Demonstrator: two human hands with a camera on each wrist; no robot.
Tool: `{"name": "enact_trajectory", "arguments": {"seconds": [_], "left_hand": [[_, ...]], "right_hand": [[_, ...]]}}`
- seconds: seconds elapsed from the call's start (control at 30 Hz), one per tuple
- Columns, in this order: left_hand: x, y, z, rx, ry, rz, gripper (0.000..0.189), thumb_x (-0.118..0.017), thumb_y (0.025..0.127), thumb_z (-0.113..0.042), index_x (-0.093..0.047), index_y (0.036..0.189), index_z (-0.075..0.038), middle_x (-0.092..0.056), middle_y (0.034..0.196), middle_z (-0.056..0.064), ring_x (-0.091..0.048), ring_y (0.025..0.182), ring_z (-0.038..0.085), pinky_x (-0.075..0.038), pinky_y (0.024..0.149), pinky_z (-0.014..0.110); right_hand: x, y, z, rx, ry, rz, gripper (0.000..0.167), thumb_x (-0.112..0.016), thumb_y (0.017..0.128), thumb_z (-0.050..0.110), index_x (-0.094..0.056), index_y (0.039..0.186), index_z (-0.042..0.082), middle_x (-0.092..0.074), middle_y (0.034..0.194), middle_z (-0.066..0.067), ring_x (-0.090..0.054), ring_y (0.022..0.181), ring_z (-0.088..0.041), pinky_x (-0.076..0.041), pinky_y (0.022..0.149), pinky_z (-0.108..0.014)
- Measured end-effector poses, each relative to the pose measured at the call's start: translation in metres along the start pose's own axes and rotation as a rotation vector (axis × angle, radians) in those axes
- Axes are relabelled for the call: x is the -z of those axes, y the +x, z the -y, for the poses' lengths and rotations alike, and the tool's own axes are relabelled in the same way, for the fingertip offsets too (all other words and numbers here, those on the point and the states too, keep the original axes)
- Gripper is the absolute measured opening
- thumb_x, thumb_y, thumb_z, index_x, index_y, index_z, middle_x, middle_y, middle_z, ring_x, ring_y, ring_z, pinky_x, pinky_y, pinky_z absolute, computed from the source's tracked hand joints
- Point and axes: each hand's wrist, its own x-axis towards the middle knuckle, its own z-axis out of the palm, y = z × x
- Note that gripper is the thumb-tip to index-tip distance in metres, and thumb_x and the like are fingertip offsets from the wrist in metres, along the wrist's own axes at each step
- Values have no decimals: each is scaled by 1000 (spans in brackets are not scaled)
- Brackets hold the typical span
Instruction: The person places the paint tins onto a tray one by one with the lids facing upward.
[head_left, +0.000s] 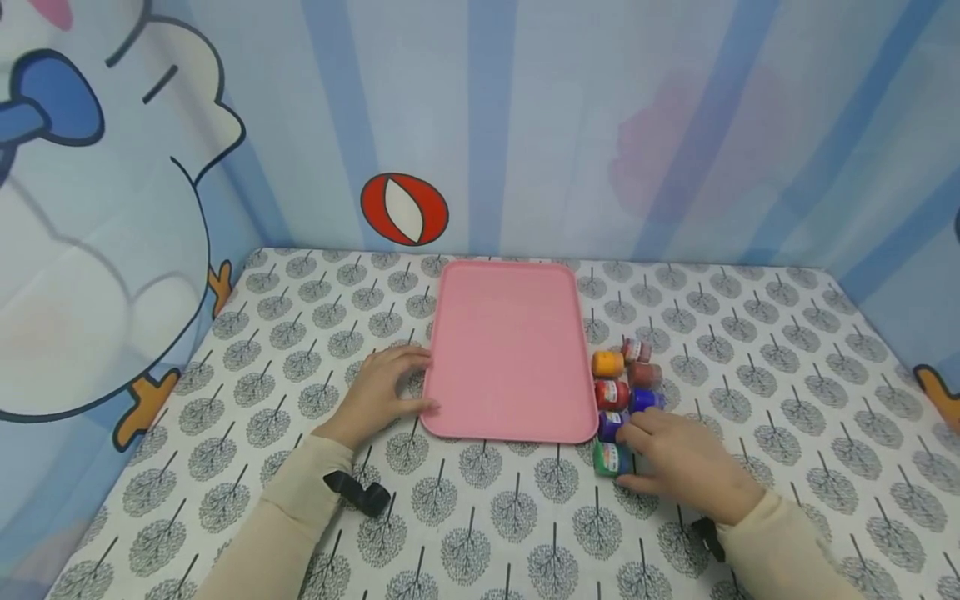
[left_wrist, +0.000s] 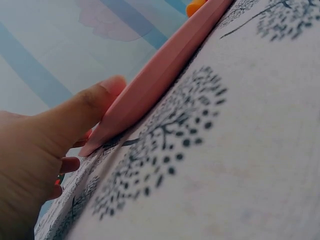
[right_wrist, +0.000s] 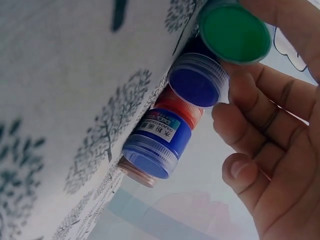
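Observation:
My left hand (head_left: 386,387) is at the left edge of a pink tray (head_left: 510,350), fingers spread, with the fingertips at its rim. In the left wrist view the thumb (left_wrist: 112,86) rests against that rim. On the tray's right side my right hand (head_left: 675,454) pinches a green paint jar (head_left: 611,458) between thumb and index finger; its green lid (right_wrist: 235,35) faces the right wrist camera. The other fingers curl loosely beside a dark blue paint jar (right_wrist: 197,82). Beyond it lie a red paint jar (head_left: 611,394) and an orange paint jar (head_left: 607,363).
A second column of jars lies to the right: a blue jar (head_left: 647,402), a brown jar (head_left: 645,375) and a dark red jar (head_left: 636,350). The tree-print tablecloth (head_left: 465,550) covers the table. A cartoon-printed curtain (head_left: 555,125) hangs behind it.

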Motion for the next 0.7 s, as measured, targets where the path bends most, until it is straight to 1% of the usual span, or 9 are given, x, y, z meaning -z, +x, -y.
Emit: {"name": "enact_trajectory", "arguments": {"seconds": [0.2, 0.47, 0.7], "left_hand": [[-1, -2, 1, 12, -5, 13, 68, -81, 71, -42, -60, 126, -8, -55, 140, 10, -45, 134, 31, -29, 116, 54], [-2, 0, 2, -18, 20, -10, 67, -81, 70, -42, -61, 125, -9, -56, 138, 8, -46, 132, 29, -32, 114, 54], [-3, 0, 3, -17, 19, -14, 66, -81, 70, -43, -61, 124, -10, -56, 138, 8, -46, 133, 30, -31, 114, 55]], "right_hand": [[0, 0, 0, 10, 17, -9, 41, -83, 64, 42, -67, 87, 12, -59, 80, 7, -55, 73, -8, -53, 64, -25], [6, 0, 2, -17, 62, -3, 36, -84, 64, 37, -65, 86, 15, -55, 81, 10, -50, 74, -3, -51, 63, -22], [14, 4, 2, -30, 113, -43, 35, -85, 62, 35, -64, 85, 18, -53, 85, 11, -48, 75, -1, -51, 62, -19]]}}
